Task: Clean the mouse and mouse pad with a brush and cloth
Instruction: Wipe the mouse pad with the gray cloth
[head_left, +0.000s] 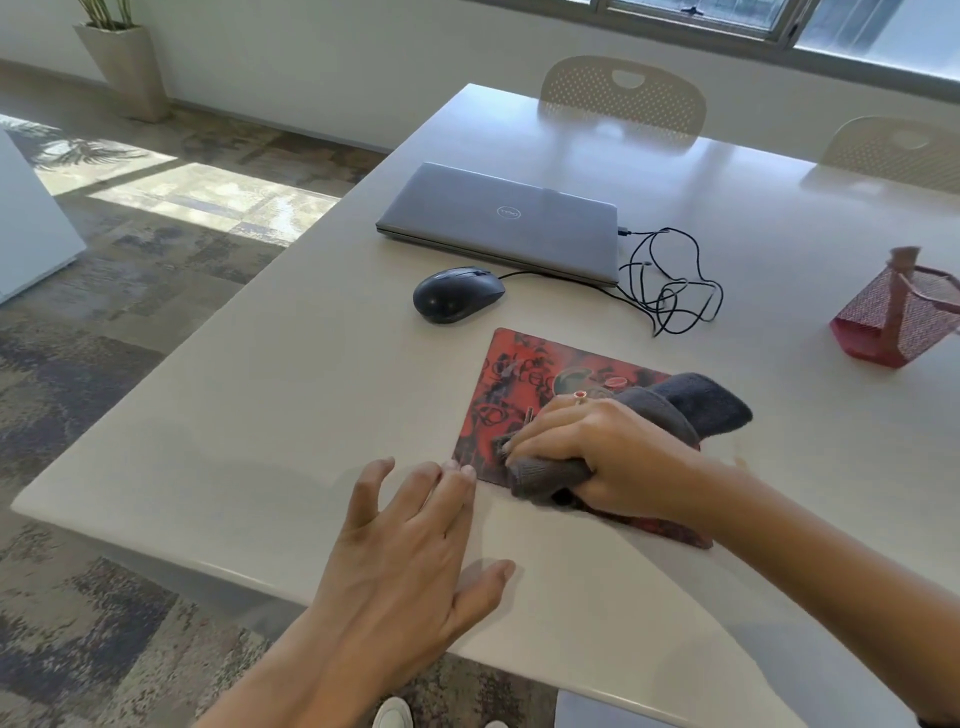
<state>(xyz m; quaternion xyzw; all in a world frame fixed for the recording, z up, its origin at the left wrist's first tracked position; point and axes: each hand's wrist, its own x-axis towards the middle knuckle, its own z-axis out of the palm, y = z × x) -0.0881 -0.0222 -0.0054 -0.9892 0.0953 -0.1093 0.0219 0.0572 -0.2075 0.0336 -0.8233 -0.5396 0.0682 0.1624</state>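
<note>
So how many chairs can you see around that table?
2. One chair stands at the table's far edge, beyond the closed laptop; the second chair is to its right. Others may be out of frame.

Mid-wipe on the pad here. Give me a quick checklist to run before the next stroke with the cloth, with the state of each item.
1. Cloth gripped: ok, the right hand is curled round the bunched grey cloth.
2. Cloth on the mouse pad: ok, it lies on the pad's near right part.
3. Pad held steady: ok, the left hand lies flat on the table, fingertips at the pad's near left corner.
4. Mouse off the pad: ok, it sits beyond it by the closed laptop.
5. Cable out of the stroke: ok, coiled beyond the pad.
6. Brush at hand: cannot tell.
</note>
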